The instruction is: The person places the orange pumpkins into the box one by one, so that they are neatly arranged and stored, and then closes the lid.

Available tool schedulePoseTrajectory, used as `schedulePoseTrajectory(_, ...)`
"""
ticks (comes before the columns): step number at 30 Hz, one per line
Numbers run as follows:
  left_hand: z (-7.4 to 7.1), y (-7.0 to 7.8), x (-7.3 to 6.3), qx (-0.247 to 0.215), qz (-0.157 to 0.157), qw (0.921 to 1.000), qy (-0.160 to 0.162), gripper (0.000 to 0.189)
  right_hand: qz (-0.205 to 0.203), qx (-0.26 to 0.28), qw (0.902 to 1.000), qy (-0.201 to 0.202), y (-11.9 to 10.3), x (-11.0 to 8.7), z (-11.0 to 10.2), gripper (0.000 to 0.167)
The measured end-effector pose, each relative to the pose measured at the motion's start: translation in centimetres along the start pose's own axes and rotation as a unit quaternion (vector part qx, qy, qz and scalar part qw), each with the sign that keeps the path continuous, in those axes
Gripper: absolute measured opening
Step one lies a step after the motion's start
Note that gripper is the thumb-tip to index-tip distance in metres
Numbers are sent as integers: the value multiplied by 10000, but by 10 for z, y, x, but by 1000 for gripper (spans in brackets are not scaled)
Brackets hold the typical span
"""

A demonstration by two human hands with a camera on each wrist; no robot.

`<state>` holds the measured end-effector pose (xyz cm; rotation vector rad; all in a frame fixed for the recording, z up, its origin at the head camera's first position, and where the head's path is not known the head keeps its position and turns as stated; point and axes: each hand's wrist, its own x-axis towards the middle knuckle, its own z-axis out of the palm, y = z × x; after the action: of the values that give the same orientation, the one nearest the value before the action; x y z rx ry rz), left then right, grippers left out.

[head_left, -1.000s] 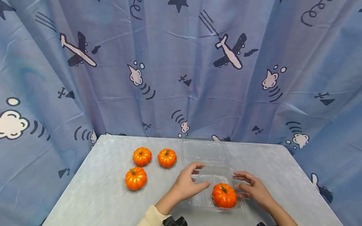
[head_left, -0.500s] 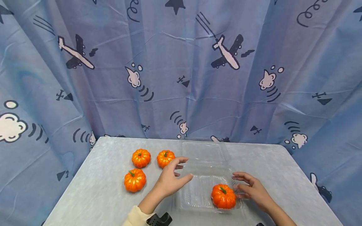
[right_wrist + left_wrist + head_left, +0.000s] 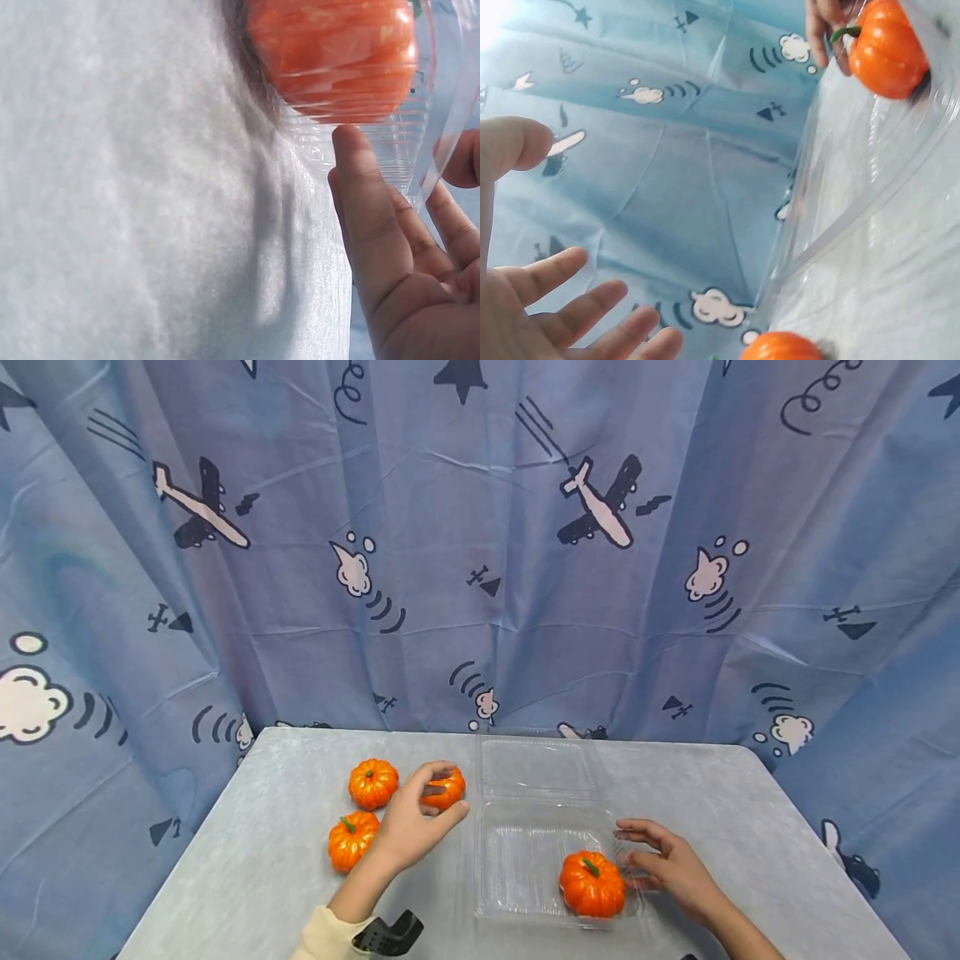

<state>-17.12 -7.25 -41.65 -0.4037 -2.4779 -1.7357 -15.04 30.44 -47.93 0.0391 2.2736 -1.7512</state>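
My left hand (image 3: 414,820) hovers by a small orange pumpkin (image 3: 448,789) on the left of the table, partly covering it in the head view. Its fingers (image 3: 592,307) and thumb are spread with nothing between them in the left wrist view. My right hand (image 3: 671,867) is at the right side of a clear plastic clamshell box (image 3: 517,870), fingertips right at the ribbed wall in the right wrist view. Inside the box's front right part sits another pumpkin (image 3: 592,885) with a green stem. The box's lid (image 3: 536,767) lies folded back behind it.
Two more pumpkins stand on the left, one farther back (image 3: 373,783) and one nearer (image 3: 351,842), the latter partly behind my left hand and forearm. A blue patterned curtain (image 3: 480,543) hangs behind the far edge of the pale table (image 3: 240,877).
My left hand has moved left from over the box to the pumpkin beside the lid. The right hand stays at the box's side, and the pumpkin in the box has not moved.
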Motion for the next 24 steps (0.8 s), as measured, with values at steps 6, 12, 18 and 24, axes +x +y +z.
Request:
schedulePoseTrajectory(6,-16,0,0,86,-77,9996,265,44,-27,-30,10000,9,0,-1,1,55)
schedulePoseTrajectory(12,-32,-1,0,168,-164,9990,392,46,-29,-3,10000,16,-1,0,0,55)
schedulePoseTrajectory(18,-47,-4,-2,464,-219,9978,431,45,-32,12,10000,3,-1,0,0,54)
schedulePoseTrajectory(24,-62,-11,-3,721,-222,9959,499,47,-33,34,10000,-45,-1,0,0,54)
